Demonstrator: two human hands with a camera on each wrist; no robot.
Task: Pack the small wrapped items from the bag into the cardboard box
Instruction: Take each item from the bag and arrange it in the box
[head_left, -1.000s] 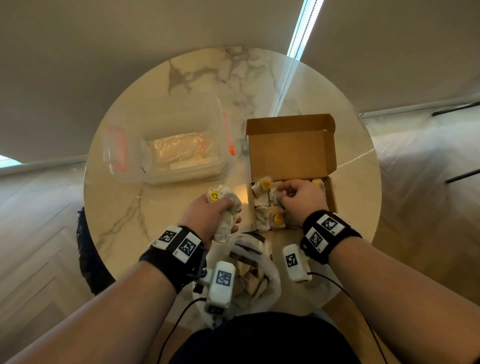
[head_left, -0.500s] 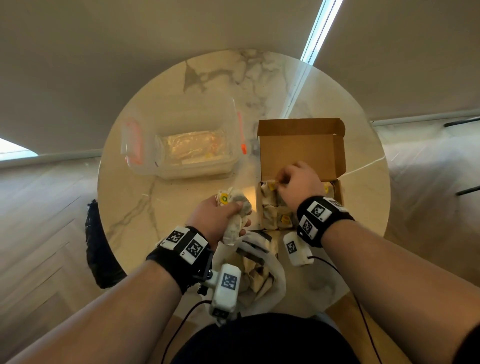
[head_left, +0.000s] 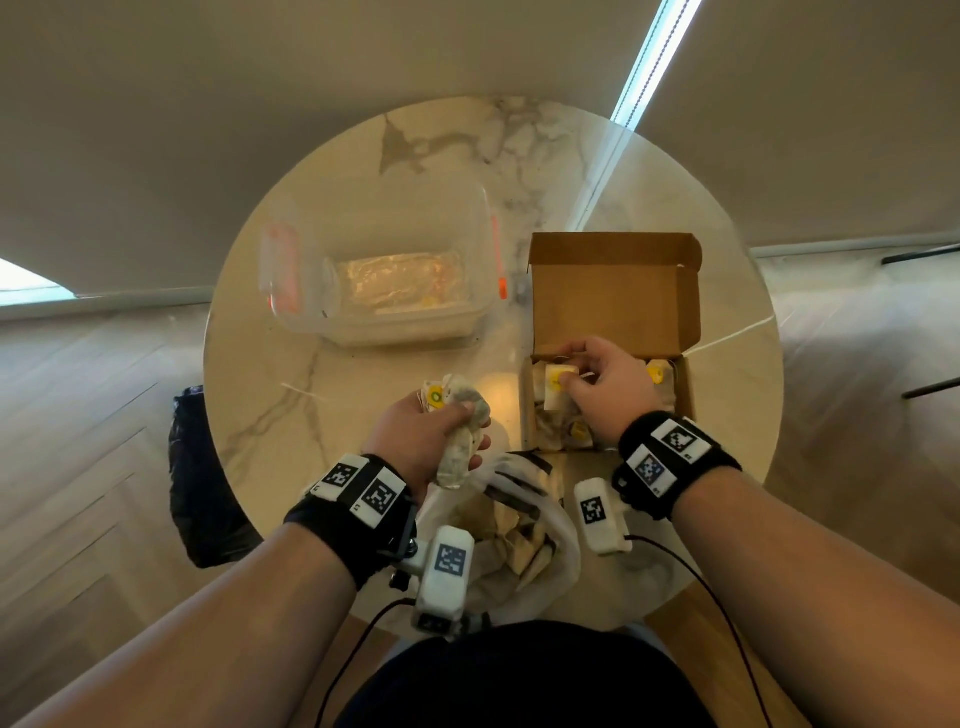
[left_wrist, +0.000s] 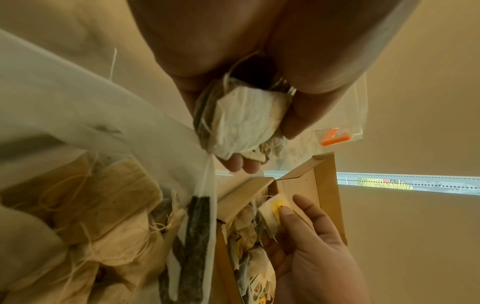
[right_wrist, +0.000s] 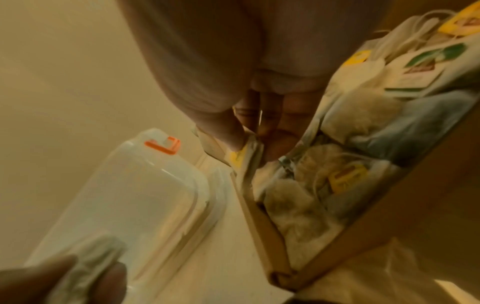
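— Over the cardboard box (head_left: 613, 291), at its near-left corner, what is the right hand (head_left: 605, 384) doing?

— It pinches one small wrapped item (head_left: 555, 382) with a yellow tag between thumb and fingertips, right at the left wall of the box. The left wrist view shows the same pinch, the item (left_wrist: 272, 209) standing on edge against the inner wall.

— And what's in the box?

— Several more wrapped items (right_wrist: 345, 179), pale pouches with yellow and green tags and loose strings, lying packed across the floor of the box. The lid stands open at the far side.

— The left hand (head_left: 426, 436)?

— Clenched round a bundle of wrapped items (head_left: 457, 421), held above the table (head_left: 291, 374) just left of the box. From the wrist view the bundle (left_wrist: 244, 119) is squeezed between thumb and curled fingers.

— Where's the bag (head_left: 540, 525)?

— At the near edge of the table, between the two forearms, its mouth open. Inside it lie more pouches (left_wrist: 109, 205), tan and stringy.

— Anything else?

— A clear plastic container (head_left: 379, 270) with orange clips sits on the table left of the box, apart from it.
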